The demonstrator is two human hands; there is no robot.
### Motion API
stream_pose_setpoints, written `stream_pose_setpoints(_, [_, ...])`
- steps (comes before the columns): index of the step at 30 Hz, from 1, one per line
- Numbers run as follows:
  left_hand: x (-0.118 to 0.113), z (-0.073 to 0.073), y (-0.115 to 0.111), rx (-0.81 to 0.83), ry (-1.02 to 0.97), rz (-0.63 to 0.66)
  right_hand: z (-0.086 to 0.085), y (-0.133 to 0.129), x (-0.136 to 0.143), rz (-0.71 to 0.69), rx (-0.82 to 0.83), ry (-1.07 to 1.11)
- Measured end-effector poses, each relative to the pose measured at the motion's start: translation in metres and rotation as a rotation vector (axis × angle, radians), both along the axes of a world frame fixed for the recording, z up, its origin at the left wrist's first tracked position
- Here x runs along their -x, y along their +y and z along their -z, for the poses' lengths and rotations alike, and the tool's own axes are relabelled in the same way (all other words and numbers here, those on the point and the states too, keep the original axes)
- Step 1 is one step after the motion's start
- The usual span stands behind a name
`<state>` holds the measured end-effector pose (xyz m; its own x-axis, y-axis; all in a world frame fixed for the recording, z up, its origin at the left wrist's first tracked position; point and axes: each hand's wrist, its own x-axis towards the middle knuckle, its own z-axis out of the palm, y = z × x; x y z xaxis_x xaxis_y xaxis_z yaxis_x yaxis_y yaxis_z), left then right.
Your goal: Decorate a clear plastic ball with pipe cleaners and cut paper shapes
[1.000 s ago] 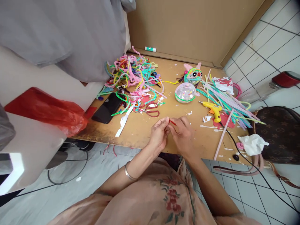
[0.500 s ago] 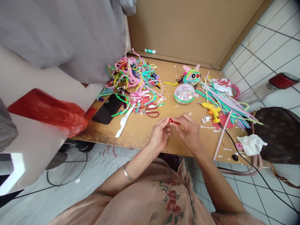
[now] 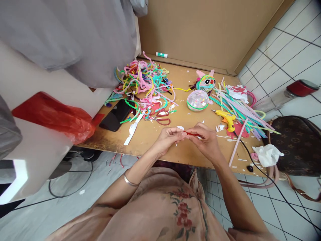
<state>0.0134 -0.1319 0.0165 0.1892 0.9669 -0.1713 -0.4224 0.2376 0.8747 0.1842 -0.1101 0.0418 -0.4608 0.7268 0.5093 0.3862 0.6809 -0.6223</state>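
Note:
Between my two hands is a small red strip (image 3: 192, 134), its material too small to make out. My left hand (image 3: 168, 140) pinches one end between thumb and fingers. The fingers of my right hand (image 3: 206, 140) are closed on the other end. Both hands are above the front of the wooden table (image 3: 147, 144). Beyond them lie red-handled scissors (image 3: 163, 120) and a clear bowl-like shell (image 3: 197, 100) with a green band round it. A yellow glue gun (image 3: 227, 120) rests to the right of my right hand.
A tangle of pipe cleaners (image 3: 142, 77) and a black phone (image 3: 116, 115) occupy the left. At the back are a glue stick (image 3: 162, 55) and a decorated ball with ears (image 3: 206, 82). Straight pipe cleaners (image 3: 245, 112), a crumpled tissue (image 3: 268, 155) and a brown bag (image 3: 298, 147) are at right.
Both hands have shifted slightly, and my left hand now lies flatter. The red strip looks thinner and more stretched out between them. A white scrap shows behind the fingers.

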Motion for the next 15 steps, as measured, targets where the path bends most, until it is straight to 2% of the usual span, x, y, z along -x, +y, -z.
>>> stream_pose_setpoints(3, [0.002, 0.000, 0.000, -0.048, 0.061, 0.003, 0.000, 0.000, -0.001, -0.030, 0.020, -0.024])
stream_pose_setpoints(6, [-0.002, 0.002, -0.001, -0.059, 0.028, -0.081, 0.000, -0.002, 0.000, -0.024, 0.026, -0.037])
stream_pose_setpoints(10, [-0.010, 0.005, -0.002, 0.036, -0.137, -0.234, -0.002, -0.005, 0.006, 0.086, -0.028, -0.021])
stream_pose_setpoints(15, [-0.018, 0.003, -0.006, 0.110, -0.267, -0.347, 0.000, -0.012, 0.016, 0.201, -0.142, -0.048])
